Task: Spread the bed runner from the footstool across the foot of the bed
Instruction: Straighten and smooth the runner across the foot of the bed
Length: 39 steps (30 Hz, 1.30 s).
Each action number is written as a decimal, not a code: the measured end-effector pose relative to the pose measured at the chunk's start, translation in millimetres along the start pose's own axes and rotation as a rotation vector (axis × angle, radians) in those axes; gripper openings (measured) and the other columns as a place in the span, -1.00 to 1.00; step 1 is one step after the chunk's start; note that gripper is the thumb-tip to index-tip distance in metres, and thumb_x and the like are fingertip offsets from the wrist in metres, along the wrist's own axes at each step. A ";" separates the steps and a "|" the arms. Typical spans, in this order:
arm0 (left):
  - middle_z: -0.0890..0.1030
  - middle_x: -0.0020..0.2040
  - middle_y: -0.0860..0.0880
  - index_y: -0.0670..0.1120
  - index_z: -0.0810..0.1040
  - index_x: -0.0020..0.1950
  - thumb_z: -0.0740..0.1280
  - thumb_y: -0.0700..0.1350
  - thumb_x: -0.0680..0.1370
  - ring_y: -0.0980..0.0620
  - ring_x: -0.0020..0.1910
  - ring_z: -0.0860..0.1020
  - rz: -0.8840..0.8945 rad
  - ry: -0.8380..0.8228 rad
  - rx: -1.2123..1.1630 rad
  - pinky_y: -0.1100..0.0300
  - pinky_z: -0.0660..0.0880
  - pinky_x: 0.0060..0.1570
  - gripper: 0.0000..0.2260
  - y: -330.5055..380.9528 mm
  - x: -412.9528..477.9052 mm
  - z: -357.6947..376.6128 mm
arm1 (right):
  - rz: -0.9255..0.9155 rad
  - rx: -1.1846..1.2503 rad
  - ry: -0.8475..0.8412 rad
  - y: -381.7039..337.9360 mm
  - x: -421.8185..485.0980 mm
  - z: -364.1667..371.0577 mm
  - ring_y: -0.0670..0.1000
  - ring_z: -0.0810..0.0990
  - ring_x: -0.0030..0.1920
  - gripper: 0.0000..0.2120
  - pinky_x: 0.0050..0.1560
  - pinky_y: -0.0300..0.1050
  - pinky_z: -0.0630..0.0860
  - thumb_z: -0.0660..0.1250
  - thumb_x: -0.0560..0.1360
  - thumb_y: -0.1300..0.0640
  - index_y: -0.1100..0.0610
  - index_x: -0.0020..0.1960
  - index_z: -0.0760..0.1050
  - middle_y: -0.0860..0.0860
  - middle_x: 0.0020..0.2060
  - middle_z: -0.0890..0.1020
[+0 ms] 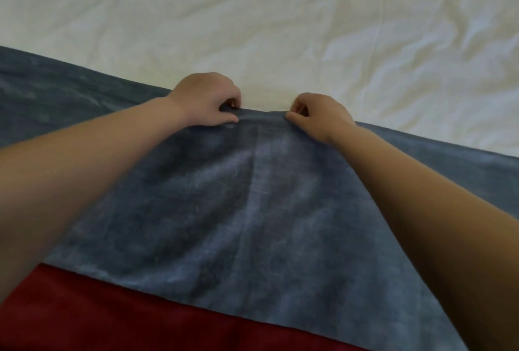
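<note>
The bed runner (238,210), a blue-grey cloth, lies across the white sheet (280,19) of the bed, its far edge running slantwise from left to right. The left hand (207,98) and the right hand (320,114) sit near each other at that far edge, each pinching the cloth between thumb and curled fingers. A dark red cloth (98,314) shows below the runner's near edge.
</note>
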<state>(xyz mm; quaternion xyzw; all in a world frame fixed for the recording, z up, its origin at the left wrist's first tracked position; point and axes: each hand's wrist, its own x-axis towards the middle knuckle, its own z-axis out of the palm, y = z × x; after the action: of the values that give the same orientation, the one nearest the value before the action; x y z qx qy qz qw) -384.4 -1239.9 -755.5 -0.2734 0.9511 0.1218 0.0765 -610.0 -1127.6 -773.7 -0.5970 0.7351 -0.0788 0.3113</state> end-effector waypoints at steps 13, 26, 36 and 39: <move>0.61 -0.12 0.05 -0.04 0.61 -0.08 0.25 0.03 0.56 0.01 -0.15 0.51 -0.325 -0.027 -0.190 0.12 0.40 -0.20 -0.80 -26.8 -5.2 -5.4 | 0.090 -0.019 -0.099 -16.3 27.2 -6.9 0.08 0.50 -0.25 -0.56 -0.20 -0.07 0.37 0.05 0.60 -0.13 0.12 -0.29 0.43 0.02 -0.33 0.51; 0.58 -0.09 0.05 0.02 0.55 -0.10 0.30 0.08 0.55 -0.03 -0.07 0.52 -0.585 -0.038 -0.169 0.05 0.47 -0.08 -0.85 -29.8 7.2 3.3 | 0.043 -0.178 -0.126 -46.1 47.8 3.6 0.16 0.55 -0.15 -0.66 -0.29 -0.10 0.31 0.16 0.60 -0.01 0.15 -0.26 0.45 0.05 -0.32 0.49; 0.60 -0.08 0.02 0.06 0.55 -0.12 0.39 -0.02 0.49 0.00 -0.10 0.47 -0.509 -0.261 -0.115 0.07 0.46 -0.05 -0.95 -97.0 -37.2 -27.0 | -0.048 -0.111 -0.108 -51.5 50.5 4.1 0.11 0.56 -0.16 -0.61 -0.22 -0.08 0.41 0.16 0.58 -0.13 0.16 -0.08 0.57 0.09 -0.17 0.63; 0.64 -0.04 -0.01 0.02 0.61 -0.08 0.42 -0.03 0.48 -0.01 -0.06 0.52 -0.549 -0.199 -0.170 0.06 0.48 -0.02 -0.94 -111.4 -43.0 -24.6 | -0.064 -0.083 -0.107 -68.9 57.4 11.2 0.13 0.58 -0.15 -0.65 -0.20 -0.07 0.45 0.20 0.57 -0.09 0.18 -0.07 0.58 0.11 -0.17 0.63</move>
<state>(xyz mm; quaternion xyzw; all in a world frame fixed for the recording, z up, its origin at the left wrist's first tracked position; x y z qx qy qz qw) -290.2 -1316.4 -743.9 -0.5123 0.8160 0.2018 0.1762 -552.0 -1196.9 -769.9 -0.6359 0.7007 -0.0260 0.3225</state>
